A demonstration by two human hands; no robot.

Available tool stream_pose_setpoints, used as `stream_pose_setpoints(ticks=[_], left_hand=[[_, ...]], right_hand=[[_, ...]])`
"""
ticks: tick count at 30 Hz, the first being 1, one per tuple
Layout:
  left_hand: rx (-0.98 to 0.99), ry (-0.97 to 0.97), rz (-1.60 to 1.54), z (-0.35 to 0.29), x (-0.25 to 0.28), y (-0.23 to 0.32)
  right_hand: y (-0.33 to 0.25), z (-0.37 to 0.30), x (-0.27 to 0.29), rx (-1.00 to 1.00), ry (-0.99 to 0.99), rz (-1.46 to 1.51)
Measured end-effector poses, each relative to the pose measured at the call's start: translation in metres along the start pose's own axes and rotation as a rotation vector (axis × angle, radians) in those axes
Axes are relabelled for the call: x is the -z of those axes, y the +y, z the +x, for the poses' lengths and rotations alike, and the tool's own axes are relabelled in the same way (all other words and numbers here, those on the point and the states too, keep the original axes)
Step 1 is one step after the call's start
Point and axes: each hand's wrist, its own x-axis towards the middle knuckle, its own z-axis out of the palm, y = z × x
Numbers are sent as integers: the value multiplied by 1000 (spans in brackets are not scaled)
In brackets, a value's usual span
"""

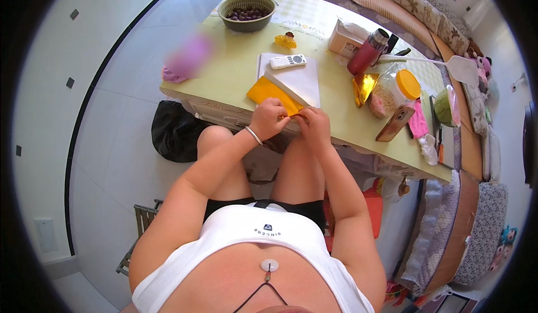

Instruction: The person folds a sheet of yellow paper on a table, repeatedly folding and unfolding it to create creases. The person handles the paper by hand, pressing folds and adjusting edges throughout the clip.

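A piece of yellow paper (263, 90) slants across the near edge of the table, its lower end between my two hands. The thumb and fingers of my left hand (269, 119), with a pale bracelet at the wrist, pinch that end from the left. Just beside it, my right hand (314, 127) pinches the paper's edge at the lower right corner. Exactly how the paper is creased under my fingertips is hidden. Behind it lie white sheets (309, 73), with a white remote control (287, 61) resting on top.
On the table's (224, 66) far left stands a basket (246, 26) of dark round fruit. A small yellow ornament (286, 40) sits near it. To the right are a tissue box (341, 39), red thermos (368, 52), gold foil (364, 89), yellow-lidded jar (389, 97), phone (395, 123) and fly swatter (460, 68).
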Motion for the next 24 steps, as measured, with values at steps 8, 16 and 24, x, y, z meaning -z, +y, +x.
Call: stream_pose_setpoints(ticks=[8,16,24], left_hand=[[364,-9,122,17,-16,0],[413,-6,209,26,-22,-11],[473,-77,249,33,-23,-12]], right_hand=[[9,2,-19,-59,231,-51],[10,-14,-18,223,-111,-213],[11,-8,-15,258,-285,-268]])
